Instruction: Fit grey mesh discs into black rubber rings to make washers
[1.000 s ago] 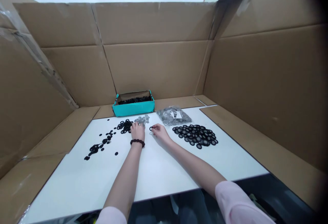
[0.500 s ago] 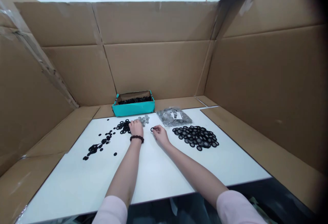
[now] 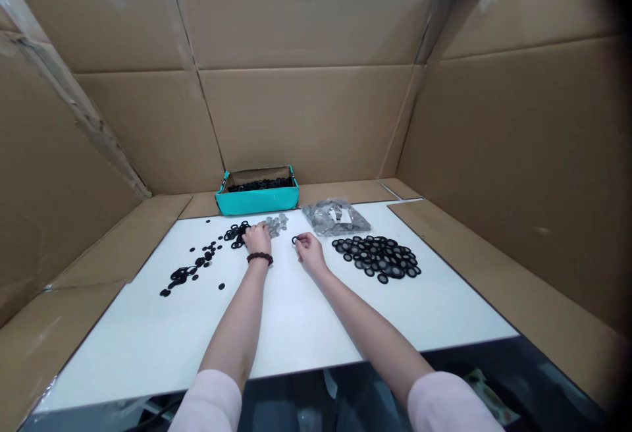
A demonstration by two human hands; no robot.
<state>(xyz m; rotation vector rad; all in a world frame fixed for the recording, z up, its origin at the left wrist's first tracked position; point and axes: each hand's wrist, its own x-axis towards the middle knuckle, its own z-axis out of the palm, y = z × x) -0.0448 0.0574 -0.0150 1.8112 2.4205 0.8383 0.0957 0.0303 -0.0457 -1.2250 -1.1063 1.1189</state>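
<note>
Right hand [image 3: 311,251] grip clamped on a ring [image 3: 293,240]; pinch lightly at the rim. Left hand [image 3: 257,240] at ring pile [image 3: 241,230], grip unclear; take pieces singly.

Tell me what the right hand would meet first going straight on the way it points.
Probably the clear discs, ahead and to the left of the right hand, with the box beyond them. The hand's height above the table is hard to judge, so it might pass over them.
</note>
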